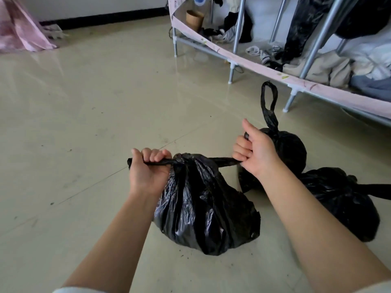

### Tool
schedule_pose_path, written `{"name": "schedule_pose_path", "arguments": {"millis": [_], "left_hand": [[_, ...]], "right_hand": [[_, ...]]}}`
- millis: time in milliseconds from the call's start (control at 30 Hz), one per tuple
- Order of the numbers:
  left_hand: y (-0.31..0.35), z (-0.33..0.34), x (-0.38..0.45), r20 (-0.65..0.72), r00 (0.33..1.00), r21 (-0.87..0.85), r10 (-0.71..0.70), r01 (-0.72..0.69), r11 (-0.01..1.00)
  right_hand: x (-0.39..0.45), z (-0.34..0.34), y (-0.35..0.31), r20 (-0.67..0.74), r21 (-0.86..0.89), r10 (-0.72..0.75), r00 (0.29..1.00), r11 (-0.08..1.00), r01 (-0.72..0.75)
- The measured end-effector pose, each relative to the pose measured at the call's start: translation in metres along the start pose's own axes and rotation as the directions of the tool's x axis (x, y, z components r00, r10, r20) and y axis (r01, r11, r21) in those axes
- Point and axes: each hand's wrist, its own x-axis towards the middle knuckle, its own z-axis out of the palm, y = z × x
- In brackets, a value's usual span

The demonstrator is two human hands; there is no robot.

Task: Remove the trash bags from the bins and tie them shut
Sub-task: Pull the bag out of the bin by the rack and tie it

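Observation:
A full black trash bag (203, 208) sits on the tiled floor in front of me. Its two handles are crossed in a knot at the top and stretched out sideways. My left hand (148, 168) grips the left handle close to the knot. My right hand (254, 151) grips the right handle, held a little higher and further from the knot. Behind my right hand stands a second black bag (289, 149), tied, with one handle loop sticking up. A third tied black bag (342, 204) lies at the right, partly hidden by my right forearm.
A metal-framed wardrobe (232, 66) with a pink fabric edge stands at the back right, holding clothes and socks. A pink curtain (19, 32) hangs at the far left. Pale floor tiles (95, 123) stretch to the left and ahead. No bin is in view.

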Motion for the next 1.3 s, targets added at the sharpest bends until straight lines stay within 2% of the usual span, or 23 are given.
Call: {"name": "schedule_pose_path", "arguments": {"millis": [67,133,200,267,333,400,533,600,633,700,733,767,867,933,1000,1033,1067,1100,1133,1167,1200,1233,1300], "left_hand": [[0.01,-0.021,0.001,-0.041,0.999,0.222,-0.023,0.031,0.975],[0.016,-0.052,0.001,-0.131,0.991,0.599,0.022,0.062,0.798],[0.016,-0.077,-0.002,-0.151,0.98,0.922,0.127,0.093,0.377],[0.016,-0.082,-0.009,-0.068,0.975,0.99,0.211,0.091,-0.104],[0.019,-0.077,-0.012,0.006,0.965,0.969,0.261,0.058,-0.239],[0.024,-0.075,-0.011,0.015,0.958,0.961,0.286,0.066,-0.27],[0.022,-0.076,-0.004,-0.011,0.963,0.935,0.27,0.106,-0.339],[0.022,-0.07,0.0,-0.037,0.951,0.951,0.306,0.128,-0.283],[0.024,-0.066,0.004,-0.075,0.942,0.977,0.328,0.135,-0.166],[0.027,-0.066,0.013,-0.192,0.918,0.96,0.346,0.102,0.26],[0.029,-0.069,0.016,-0.251,0.908,0.884,0.334,0.074,0.462],[0.029,-0.068,0.015,-0.316,0.896,0.803,0.312,0.078,0.59],[0.019,-0.075,0.007,-0.47,0.88,0.628,0.072,0.276,0.728],[0.002,-0.072,-0.009,-0.48,0.863,0.554,-0.157,0.437,0.709],[-0.018,-0.065,-0.025,-0.407,0.876,0.688,-0.26,0.481,0.543],[-0.025,-0.067,-0.027,-0.39,0.885,0.81,-0.253,0.46,0.363],[-0.031,-0.073,-0.024,-0.357,0.915,0.918,-0.19,0.381,0.107],[-0.034,-0.074,-0.019,-0.309,0.947,0.941,-0.085,0.292,-0.169],[-0.038,-0.075,-0.014,-0.208,0.978,0.914,0.031,0.206,-0.348],[-0.038,-0.07,-0.012,-0.079,0.992,0.913,0.1,0.112,-0.392],[-0.039,-0.066,-0.008,0.046,0.992,0.942,0.113,-0.005,-0.336],[-0.039,-0.062,-0.006,0.157,0.981,0.961,0.11,-0.126,-0.244],[-0.039,-0.05,-0.008,0.232,0.965,0.973,0.121,-0.229,-0.04]], "right_hand": [[0.006,-0.024,0.009,-0.076,-0.359,-0.02,0.997,0.933,-0.008],[0.006,-0.052,0.027,-0.113,-0.621,-0.037,0.993,0.783,-0.041],[0.003,-0.07,0.045,-0.136,-0.762,-0.052,0.989,0.644,-0.071],[0.001,-0.076,0.055,-0.098,-0.889,-0.137,0.986,0.458,-0.025],[0.001,-0.077,0.051,-0.069,-0.929,-0.22,0.973,0.369,0.018],[0.002,-0.082,0.045,-0.082,-0.928,-0.266,0.96,0.371,0.023],[0.003,-0.092,0.049,-0.103,-0.966,-0.278,0.955,0.258,-0.029],[0.007,-0.095,0.049,-0.218,-0.897,-0.23,0.949,0.43,-0.102],[0.009,-0.095,0.044,-0.278,-0.802,-0.157,0.948,0.581,-0.139],[0.011,-0.096,0.031,-0.287,-0.546,0.001,0.958,0.822,-0.165],[0.01,-0.096,0.028,-0.279,-0.415,0.042,0.959,0.896,-0.16],[0.011,-0.098,0.027,-0.296,-0.305,0.058,0.953,0.94,-0.151],[0.011,-0.109,0.046,-0.419,-0.034,0.108,0.902,0.99,-0.135],[0.008,-0.108,0.063,-0.438,0.018,0.225,0.87,0.97,-0.242],[0.001,-0.092,0.074,-0.344,-0.106,0.368,0.864,0.899,-0.425],[0.0,-0.082,0.077,-0.305,-0.167,0.42,0.855,0.86,-0.482],[0.001,-0.073,0.08,-0.276,-0.223,0.45,0.849,0.829,-0.512],[0.003,-0.065,0.082,-0.272,-0.296,0.448,0.852,0.803,-0.517],[0.005,-0.056,0.081,-0.271,-0.341,0.422,0.865,0.799,-0.496],[0.007,-0.046,0.079,-0.262,-0.354,0.372,0.891,0.822,-0.447],[0.009,-0.038,0.077,-0.251,-0.334,0.326,0.912,0.855,-0.397],[0.011,-0.031,0.076,-0.231,-0.282,0.277,0.933,0.899,-0.336],[0.011,-0.016,0.071,-0.175,-0.112,0.199,0.964,0.969,-0.22]]}}
